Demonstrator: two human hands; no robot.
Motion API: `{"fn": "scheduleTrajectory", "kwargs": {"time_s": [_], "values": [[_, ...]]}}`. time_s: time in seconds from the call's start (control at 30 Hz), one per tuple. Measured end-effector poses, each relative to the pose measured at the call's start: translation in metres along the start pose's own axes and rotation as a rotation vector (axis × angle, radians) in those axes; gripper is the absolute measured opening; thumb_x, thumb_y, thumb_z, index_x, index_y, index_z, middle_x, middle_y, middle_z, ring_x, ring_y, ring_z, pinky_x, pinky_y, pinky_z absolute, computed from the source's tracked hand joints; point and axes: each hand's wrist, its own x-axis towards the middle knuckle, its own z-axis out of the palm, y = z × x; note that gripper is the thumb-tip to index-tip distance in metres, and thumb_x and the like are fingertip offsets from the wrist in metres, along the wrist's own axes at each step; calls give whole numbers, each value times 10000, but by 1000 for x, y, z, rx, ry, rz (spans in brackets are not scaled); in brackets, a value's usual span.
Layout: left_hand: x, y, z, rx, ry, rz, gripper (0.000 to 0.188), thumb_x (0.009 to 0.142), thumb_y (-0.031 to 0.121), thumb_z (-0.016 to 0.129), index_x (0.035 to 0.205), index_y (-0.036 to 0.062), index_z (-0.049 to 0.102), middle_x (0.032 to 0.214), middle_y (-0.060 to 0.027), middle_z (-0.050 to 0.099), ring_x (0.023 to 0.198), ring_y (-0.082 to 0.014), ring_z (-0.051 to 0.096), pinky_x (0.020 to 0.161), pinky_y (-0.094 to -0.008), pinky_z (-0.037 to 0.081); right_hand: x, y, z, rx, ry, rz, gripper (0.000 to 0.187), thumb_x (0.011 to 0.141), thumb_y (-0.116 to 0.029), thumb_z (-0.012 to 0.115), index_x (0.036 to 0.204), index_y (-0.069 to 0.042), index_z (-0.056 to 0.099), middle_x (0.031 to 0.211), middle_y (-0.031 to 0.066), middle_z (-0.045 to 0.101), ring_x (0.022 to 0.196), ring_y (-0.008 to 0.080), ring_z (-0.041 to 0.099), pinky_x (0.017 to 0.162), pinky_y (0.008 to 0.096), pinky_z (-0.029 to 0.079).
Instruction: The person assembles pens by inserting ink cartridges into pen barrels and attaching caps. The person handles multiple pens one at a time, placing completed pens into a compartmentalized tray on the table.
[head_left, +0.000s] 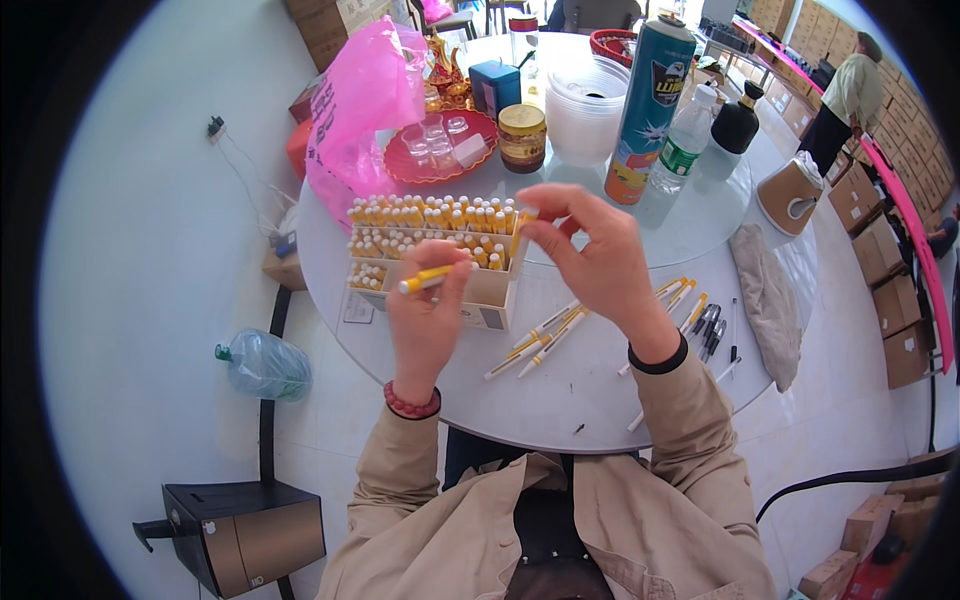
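Note:
My left hand (415, 325) is closed on a yellow-and-white pen (426, 280), which lies slantwise across the fingers in front of the divided box (488, 288). Upright pens with yellow bodies and white ends (425, 212) crowd the back and middle rows of that box. Its front row holds a small cluster at the left, and its right part shows bare cardboard. At the box's right end, my right hand (600, 255) pinches another yellow pen (519, 232) between thumb and fingers. Several loose yellow-and-white pens (545, 342) lie on the table below my right hand.
Black pens (713, 330) and a grey cloth (766, 310) lie at the right. Behind the box stand a pink bag (370, 100), a red tray (400, 170), a jar (522, 140), stacked plastic tubs (583, 110), a spray can (648, 115) and a bottle (688, 140).

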Motion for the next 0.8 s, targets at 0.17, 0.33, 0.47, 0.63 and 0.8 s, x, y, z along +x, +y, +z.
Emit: {"fn": "scheduleTrajectory", "kwargs": {"time_s": [0.17,0.33,0.47,0.63,0.8], "values": [[1,-1,-6,-51,3,-24,282,1016,-8,504,1253,47,361,1170,-126,591,1053,-180,647,872,-299,559,1,12,7,-43,117,-66,227,887,-80,746,1076,-63,623,953,74,716,804,168,701,639,273,536],[0,0,-2,-47,44,-21,379,1027,15,502,1322,63,269,1162,-156,599,1039,-233,678,857,-317,578,-1,26,20,-69,154,-125,219,891,-68,746,1071,-53,623,975,65,720,799,147,698,649,256,540],[2,-3,1,8,73,34,430,1008,-19,524,1330,76,255,1151,-164,601,1002,-232,691,838,-320,579,-5,33,25,-124,35,-102,152,884,-68,734,1007,-51,648,954,75,707,843,213,687,698,305,547],[4,-7,1,151,93,124,421,984,-10,585,1308,64,326,1097,-149,647,936,-215,708,792,-300,572,-11,36,26,-333,-167,-105,85,861,-45,712,937,-50,675,998,84,641,959,294,627,808,379,531],[6,-8,0,310,89,168,386,970,27,633,1328,29,488,1057,-124,686,854,-176,715,731,-277,550,-10,33,23,-281,-116,-119,91,864,-37,701,951,-58,683,1029,89,614,969,293,616,806,392,521]]}}
